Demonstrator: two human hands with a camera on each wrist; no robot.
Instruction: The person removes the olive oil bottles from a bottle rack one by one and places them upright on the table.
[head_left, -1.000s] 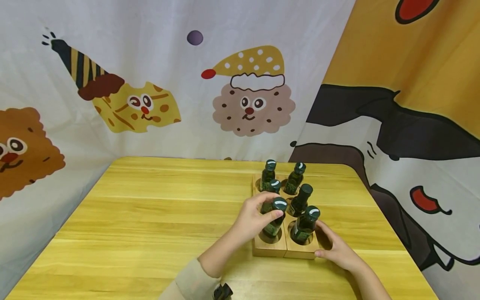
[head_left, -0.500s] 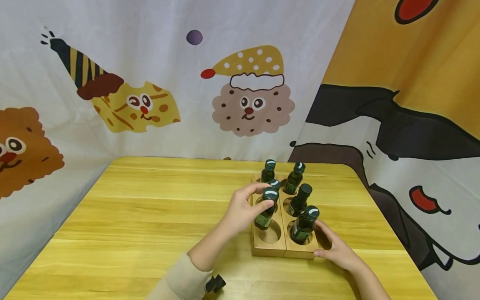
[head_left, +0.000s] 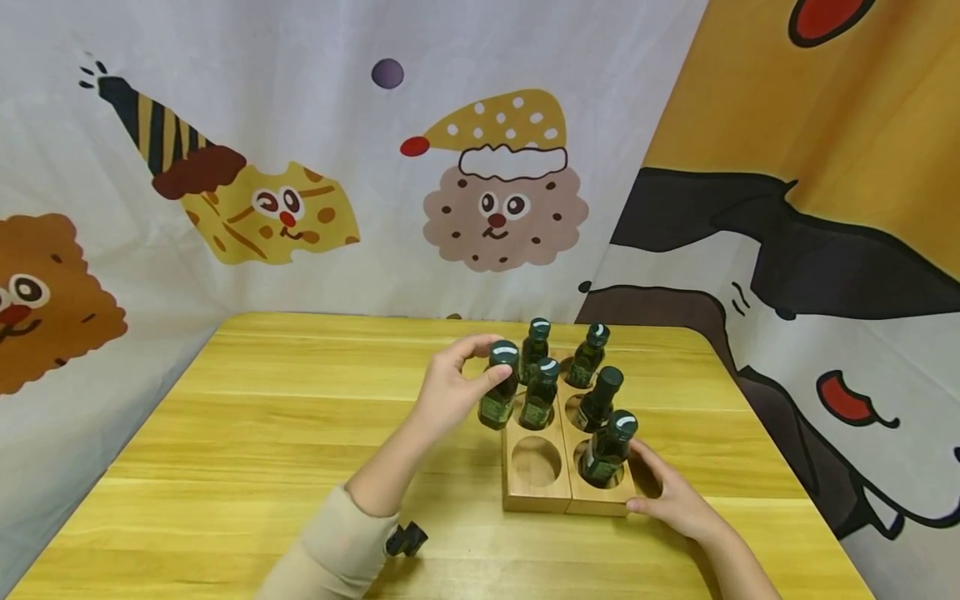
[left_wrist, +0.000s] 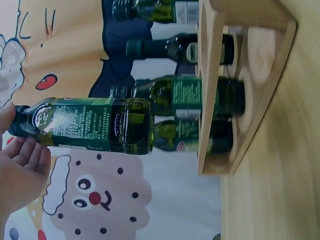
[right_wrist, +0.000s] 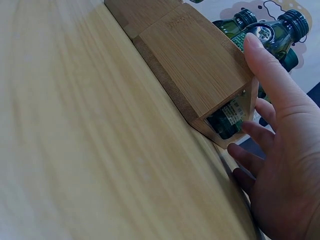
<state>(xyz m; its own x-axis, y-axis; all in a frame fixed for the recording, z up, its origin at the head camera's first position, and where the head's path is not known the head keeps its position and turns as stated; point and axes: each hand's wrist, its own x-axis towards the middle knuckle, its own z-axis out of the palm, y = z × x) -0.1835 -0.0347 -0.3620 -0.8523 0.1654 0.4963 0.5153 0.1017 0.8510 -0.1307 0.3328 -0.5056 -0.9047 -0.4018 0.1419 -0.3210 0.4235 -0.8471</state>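
Observation:
My left hand (head_left: 446, 392) pinches a green glass bottle (head_left: 498, 400) by its neck, just below the dark cap. In the left wrist view this bottle (left_wrist: 82, 125) shows a green label and hangs clear of the rack. The wooden rack (head_left: 536, 504) is two rows of round holes side by side, and several similar bottles stand in it. Bare wood shows inside its front left hole (head_left: 536, 463). My right hand (head_left: 675, 500) holds the rack's front right corner, thumb at the corner edge and fingers along the side, beside the front right bottle (head_left: 606, 454).
The rack stands on a yellow wood-grain table (head_left: 300, 433), right of the middle. A cartoon-printed curtain (head_left: 315, 83) hangs behind the table. A small black device (head_left: 406, 540) sits by the left sleeve cuff.
My left hand has lifted the bottle out of the front left hole and carried it up and to the left, past the rack's edge. The right hand keeps its place at the corner.

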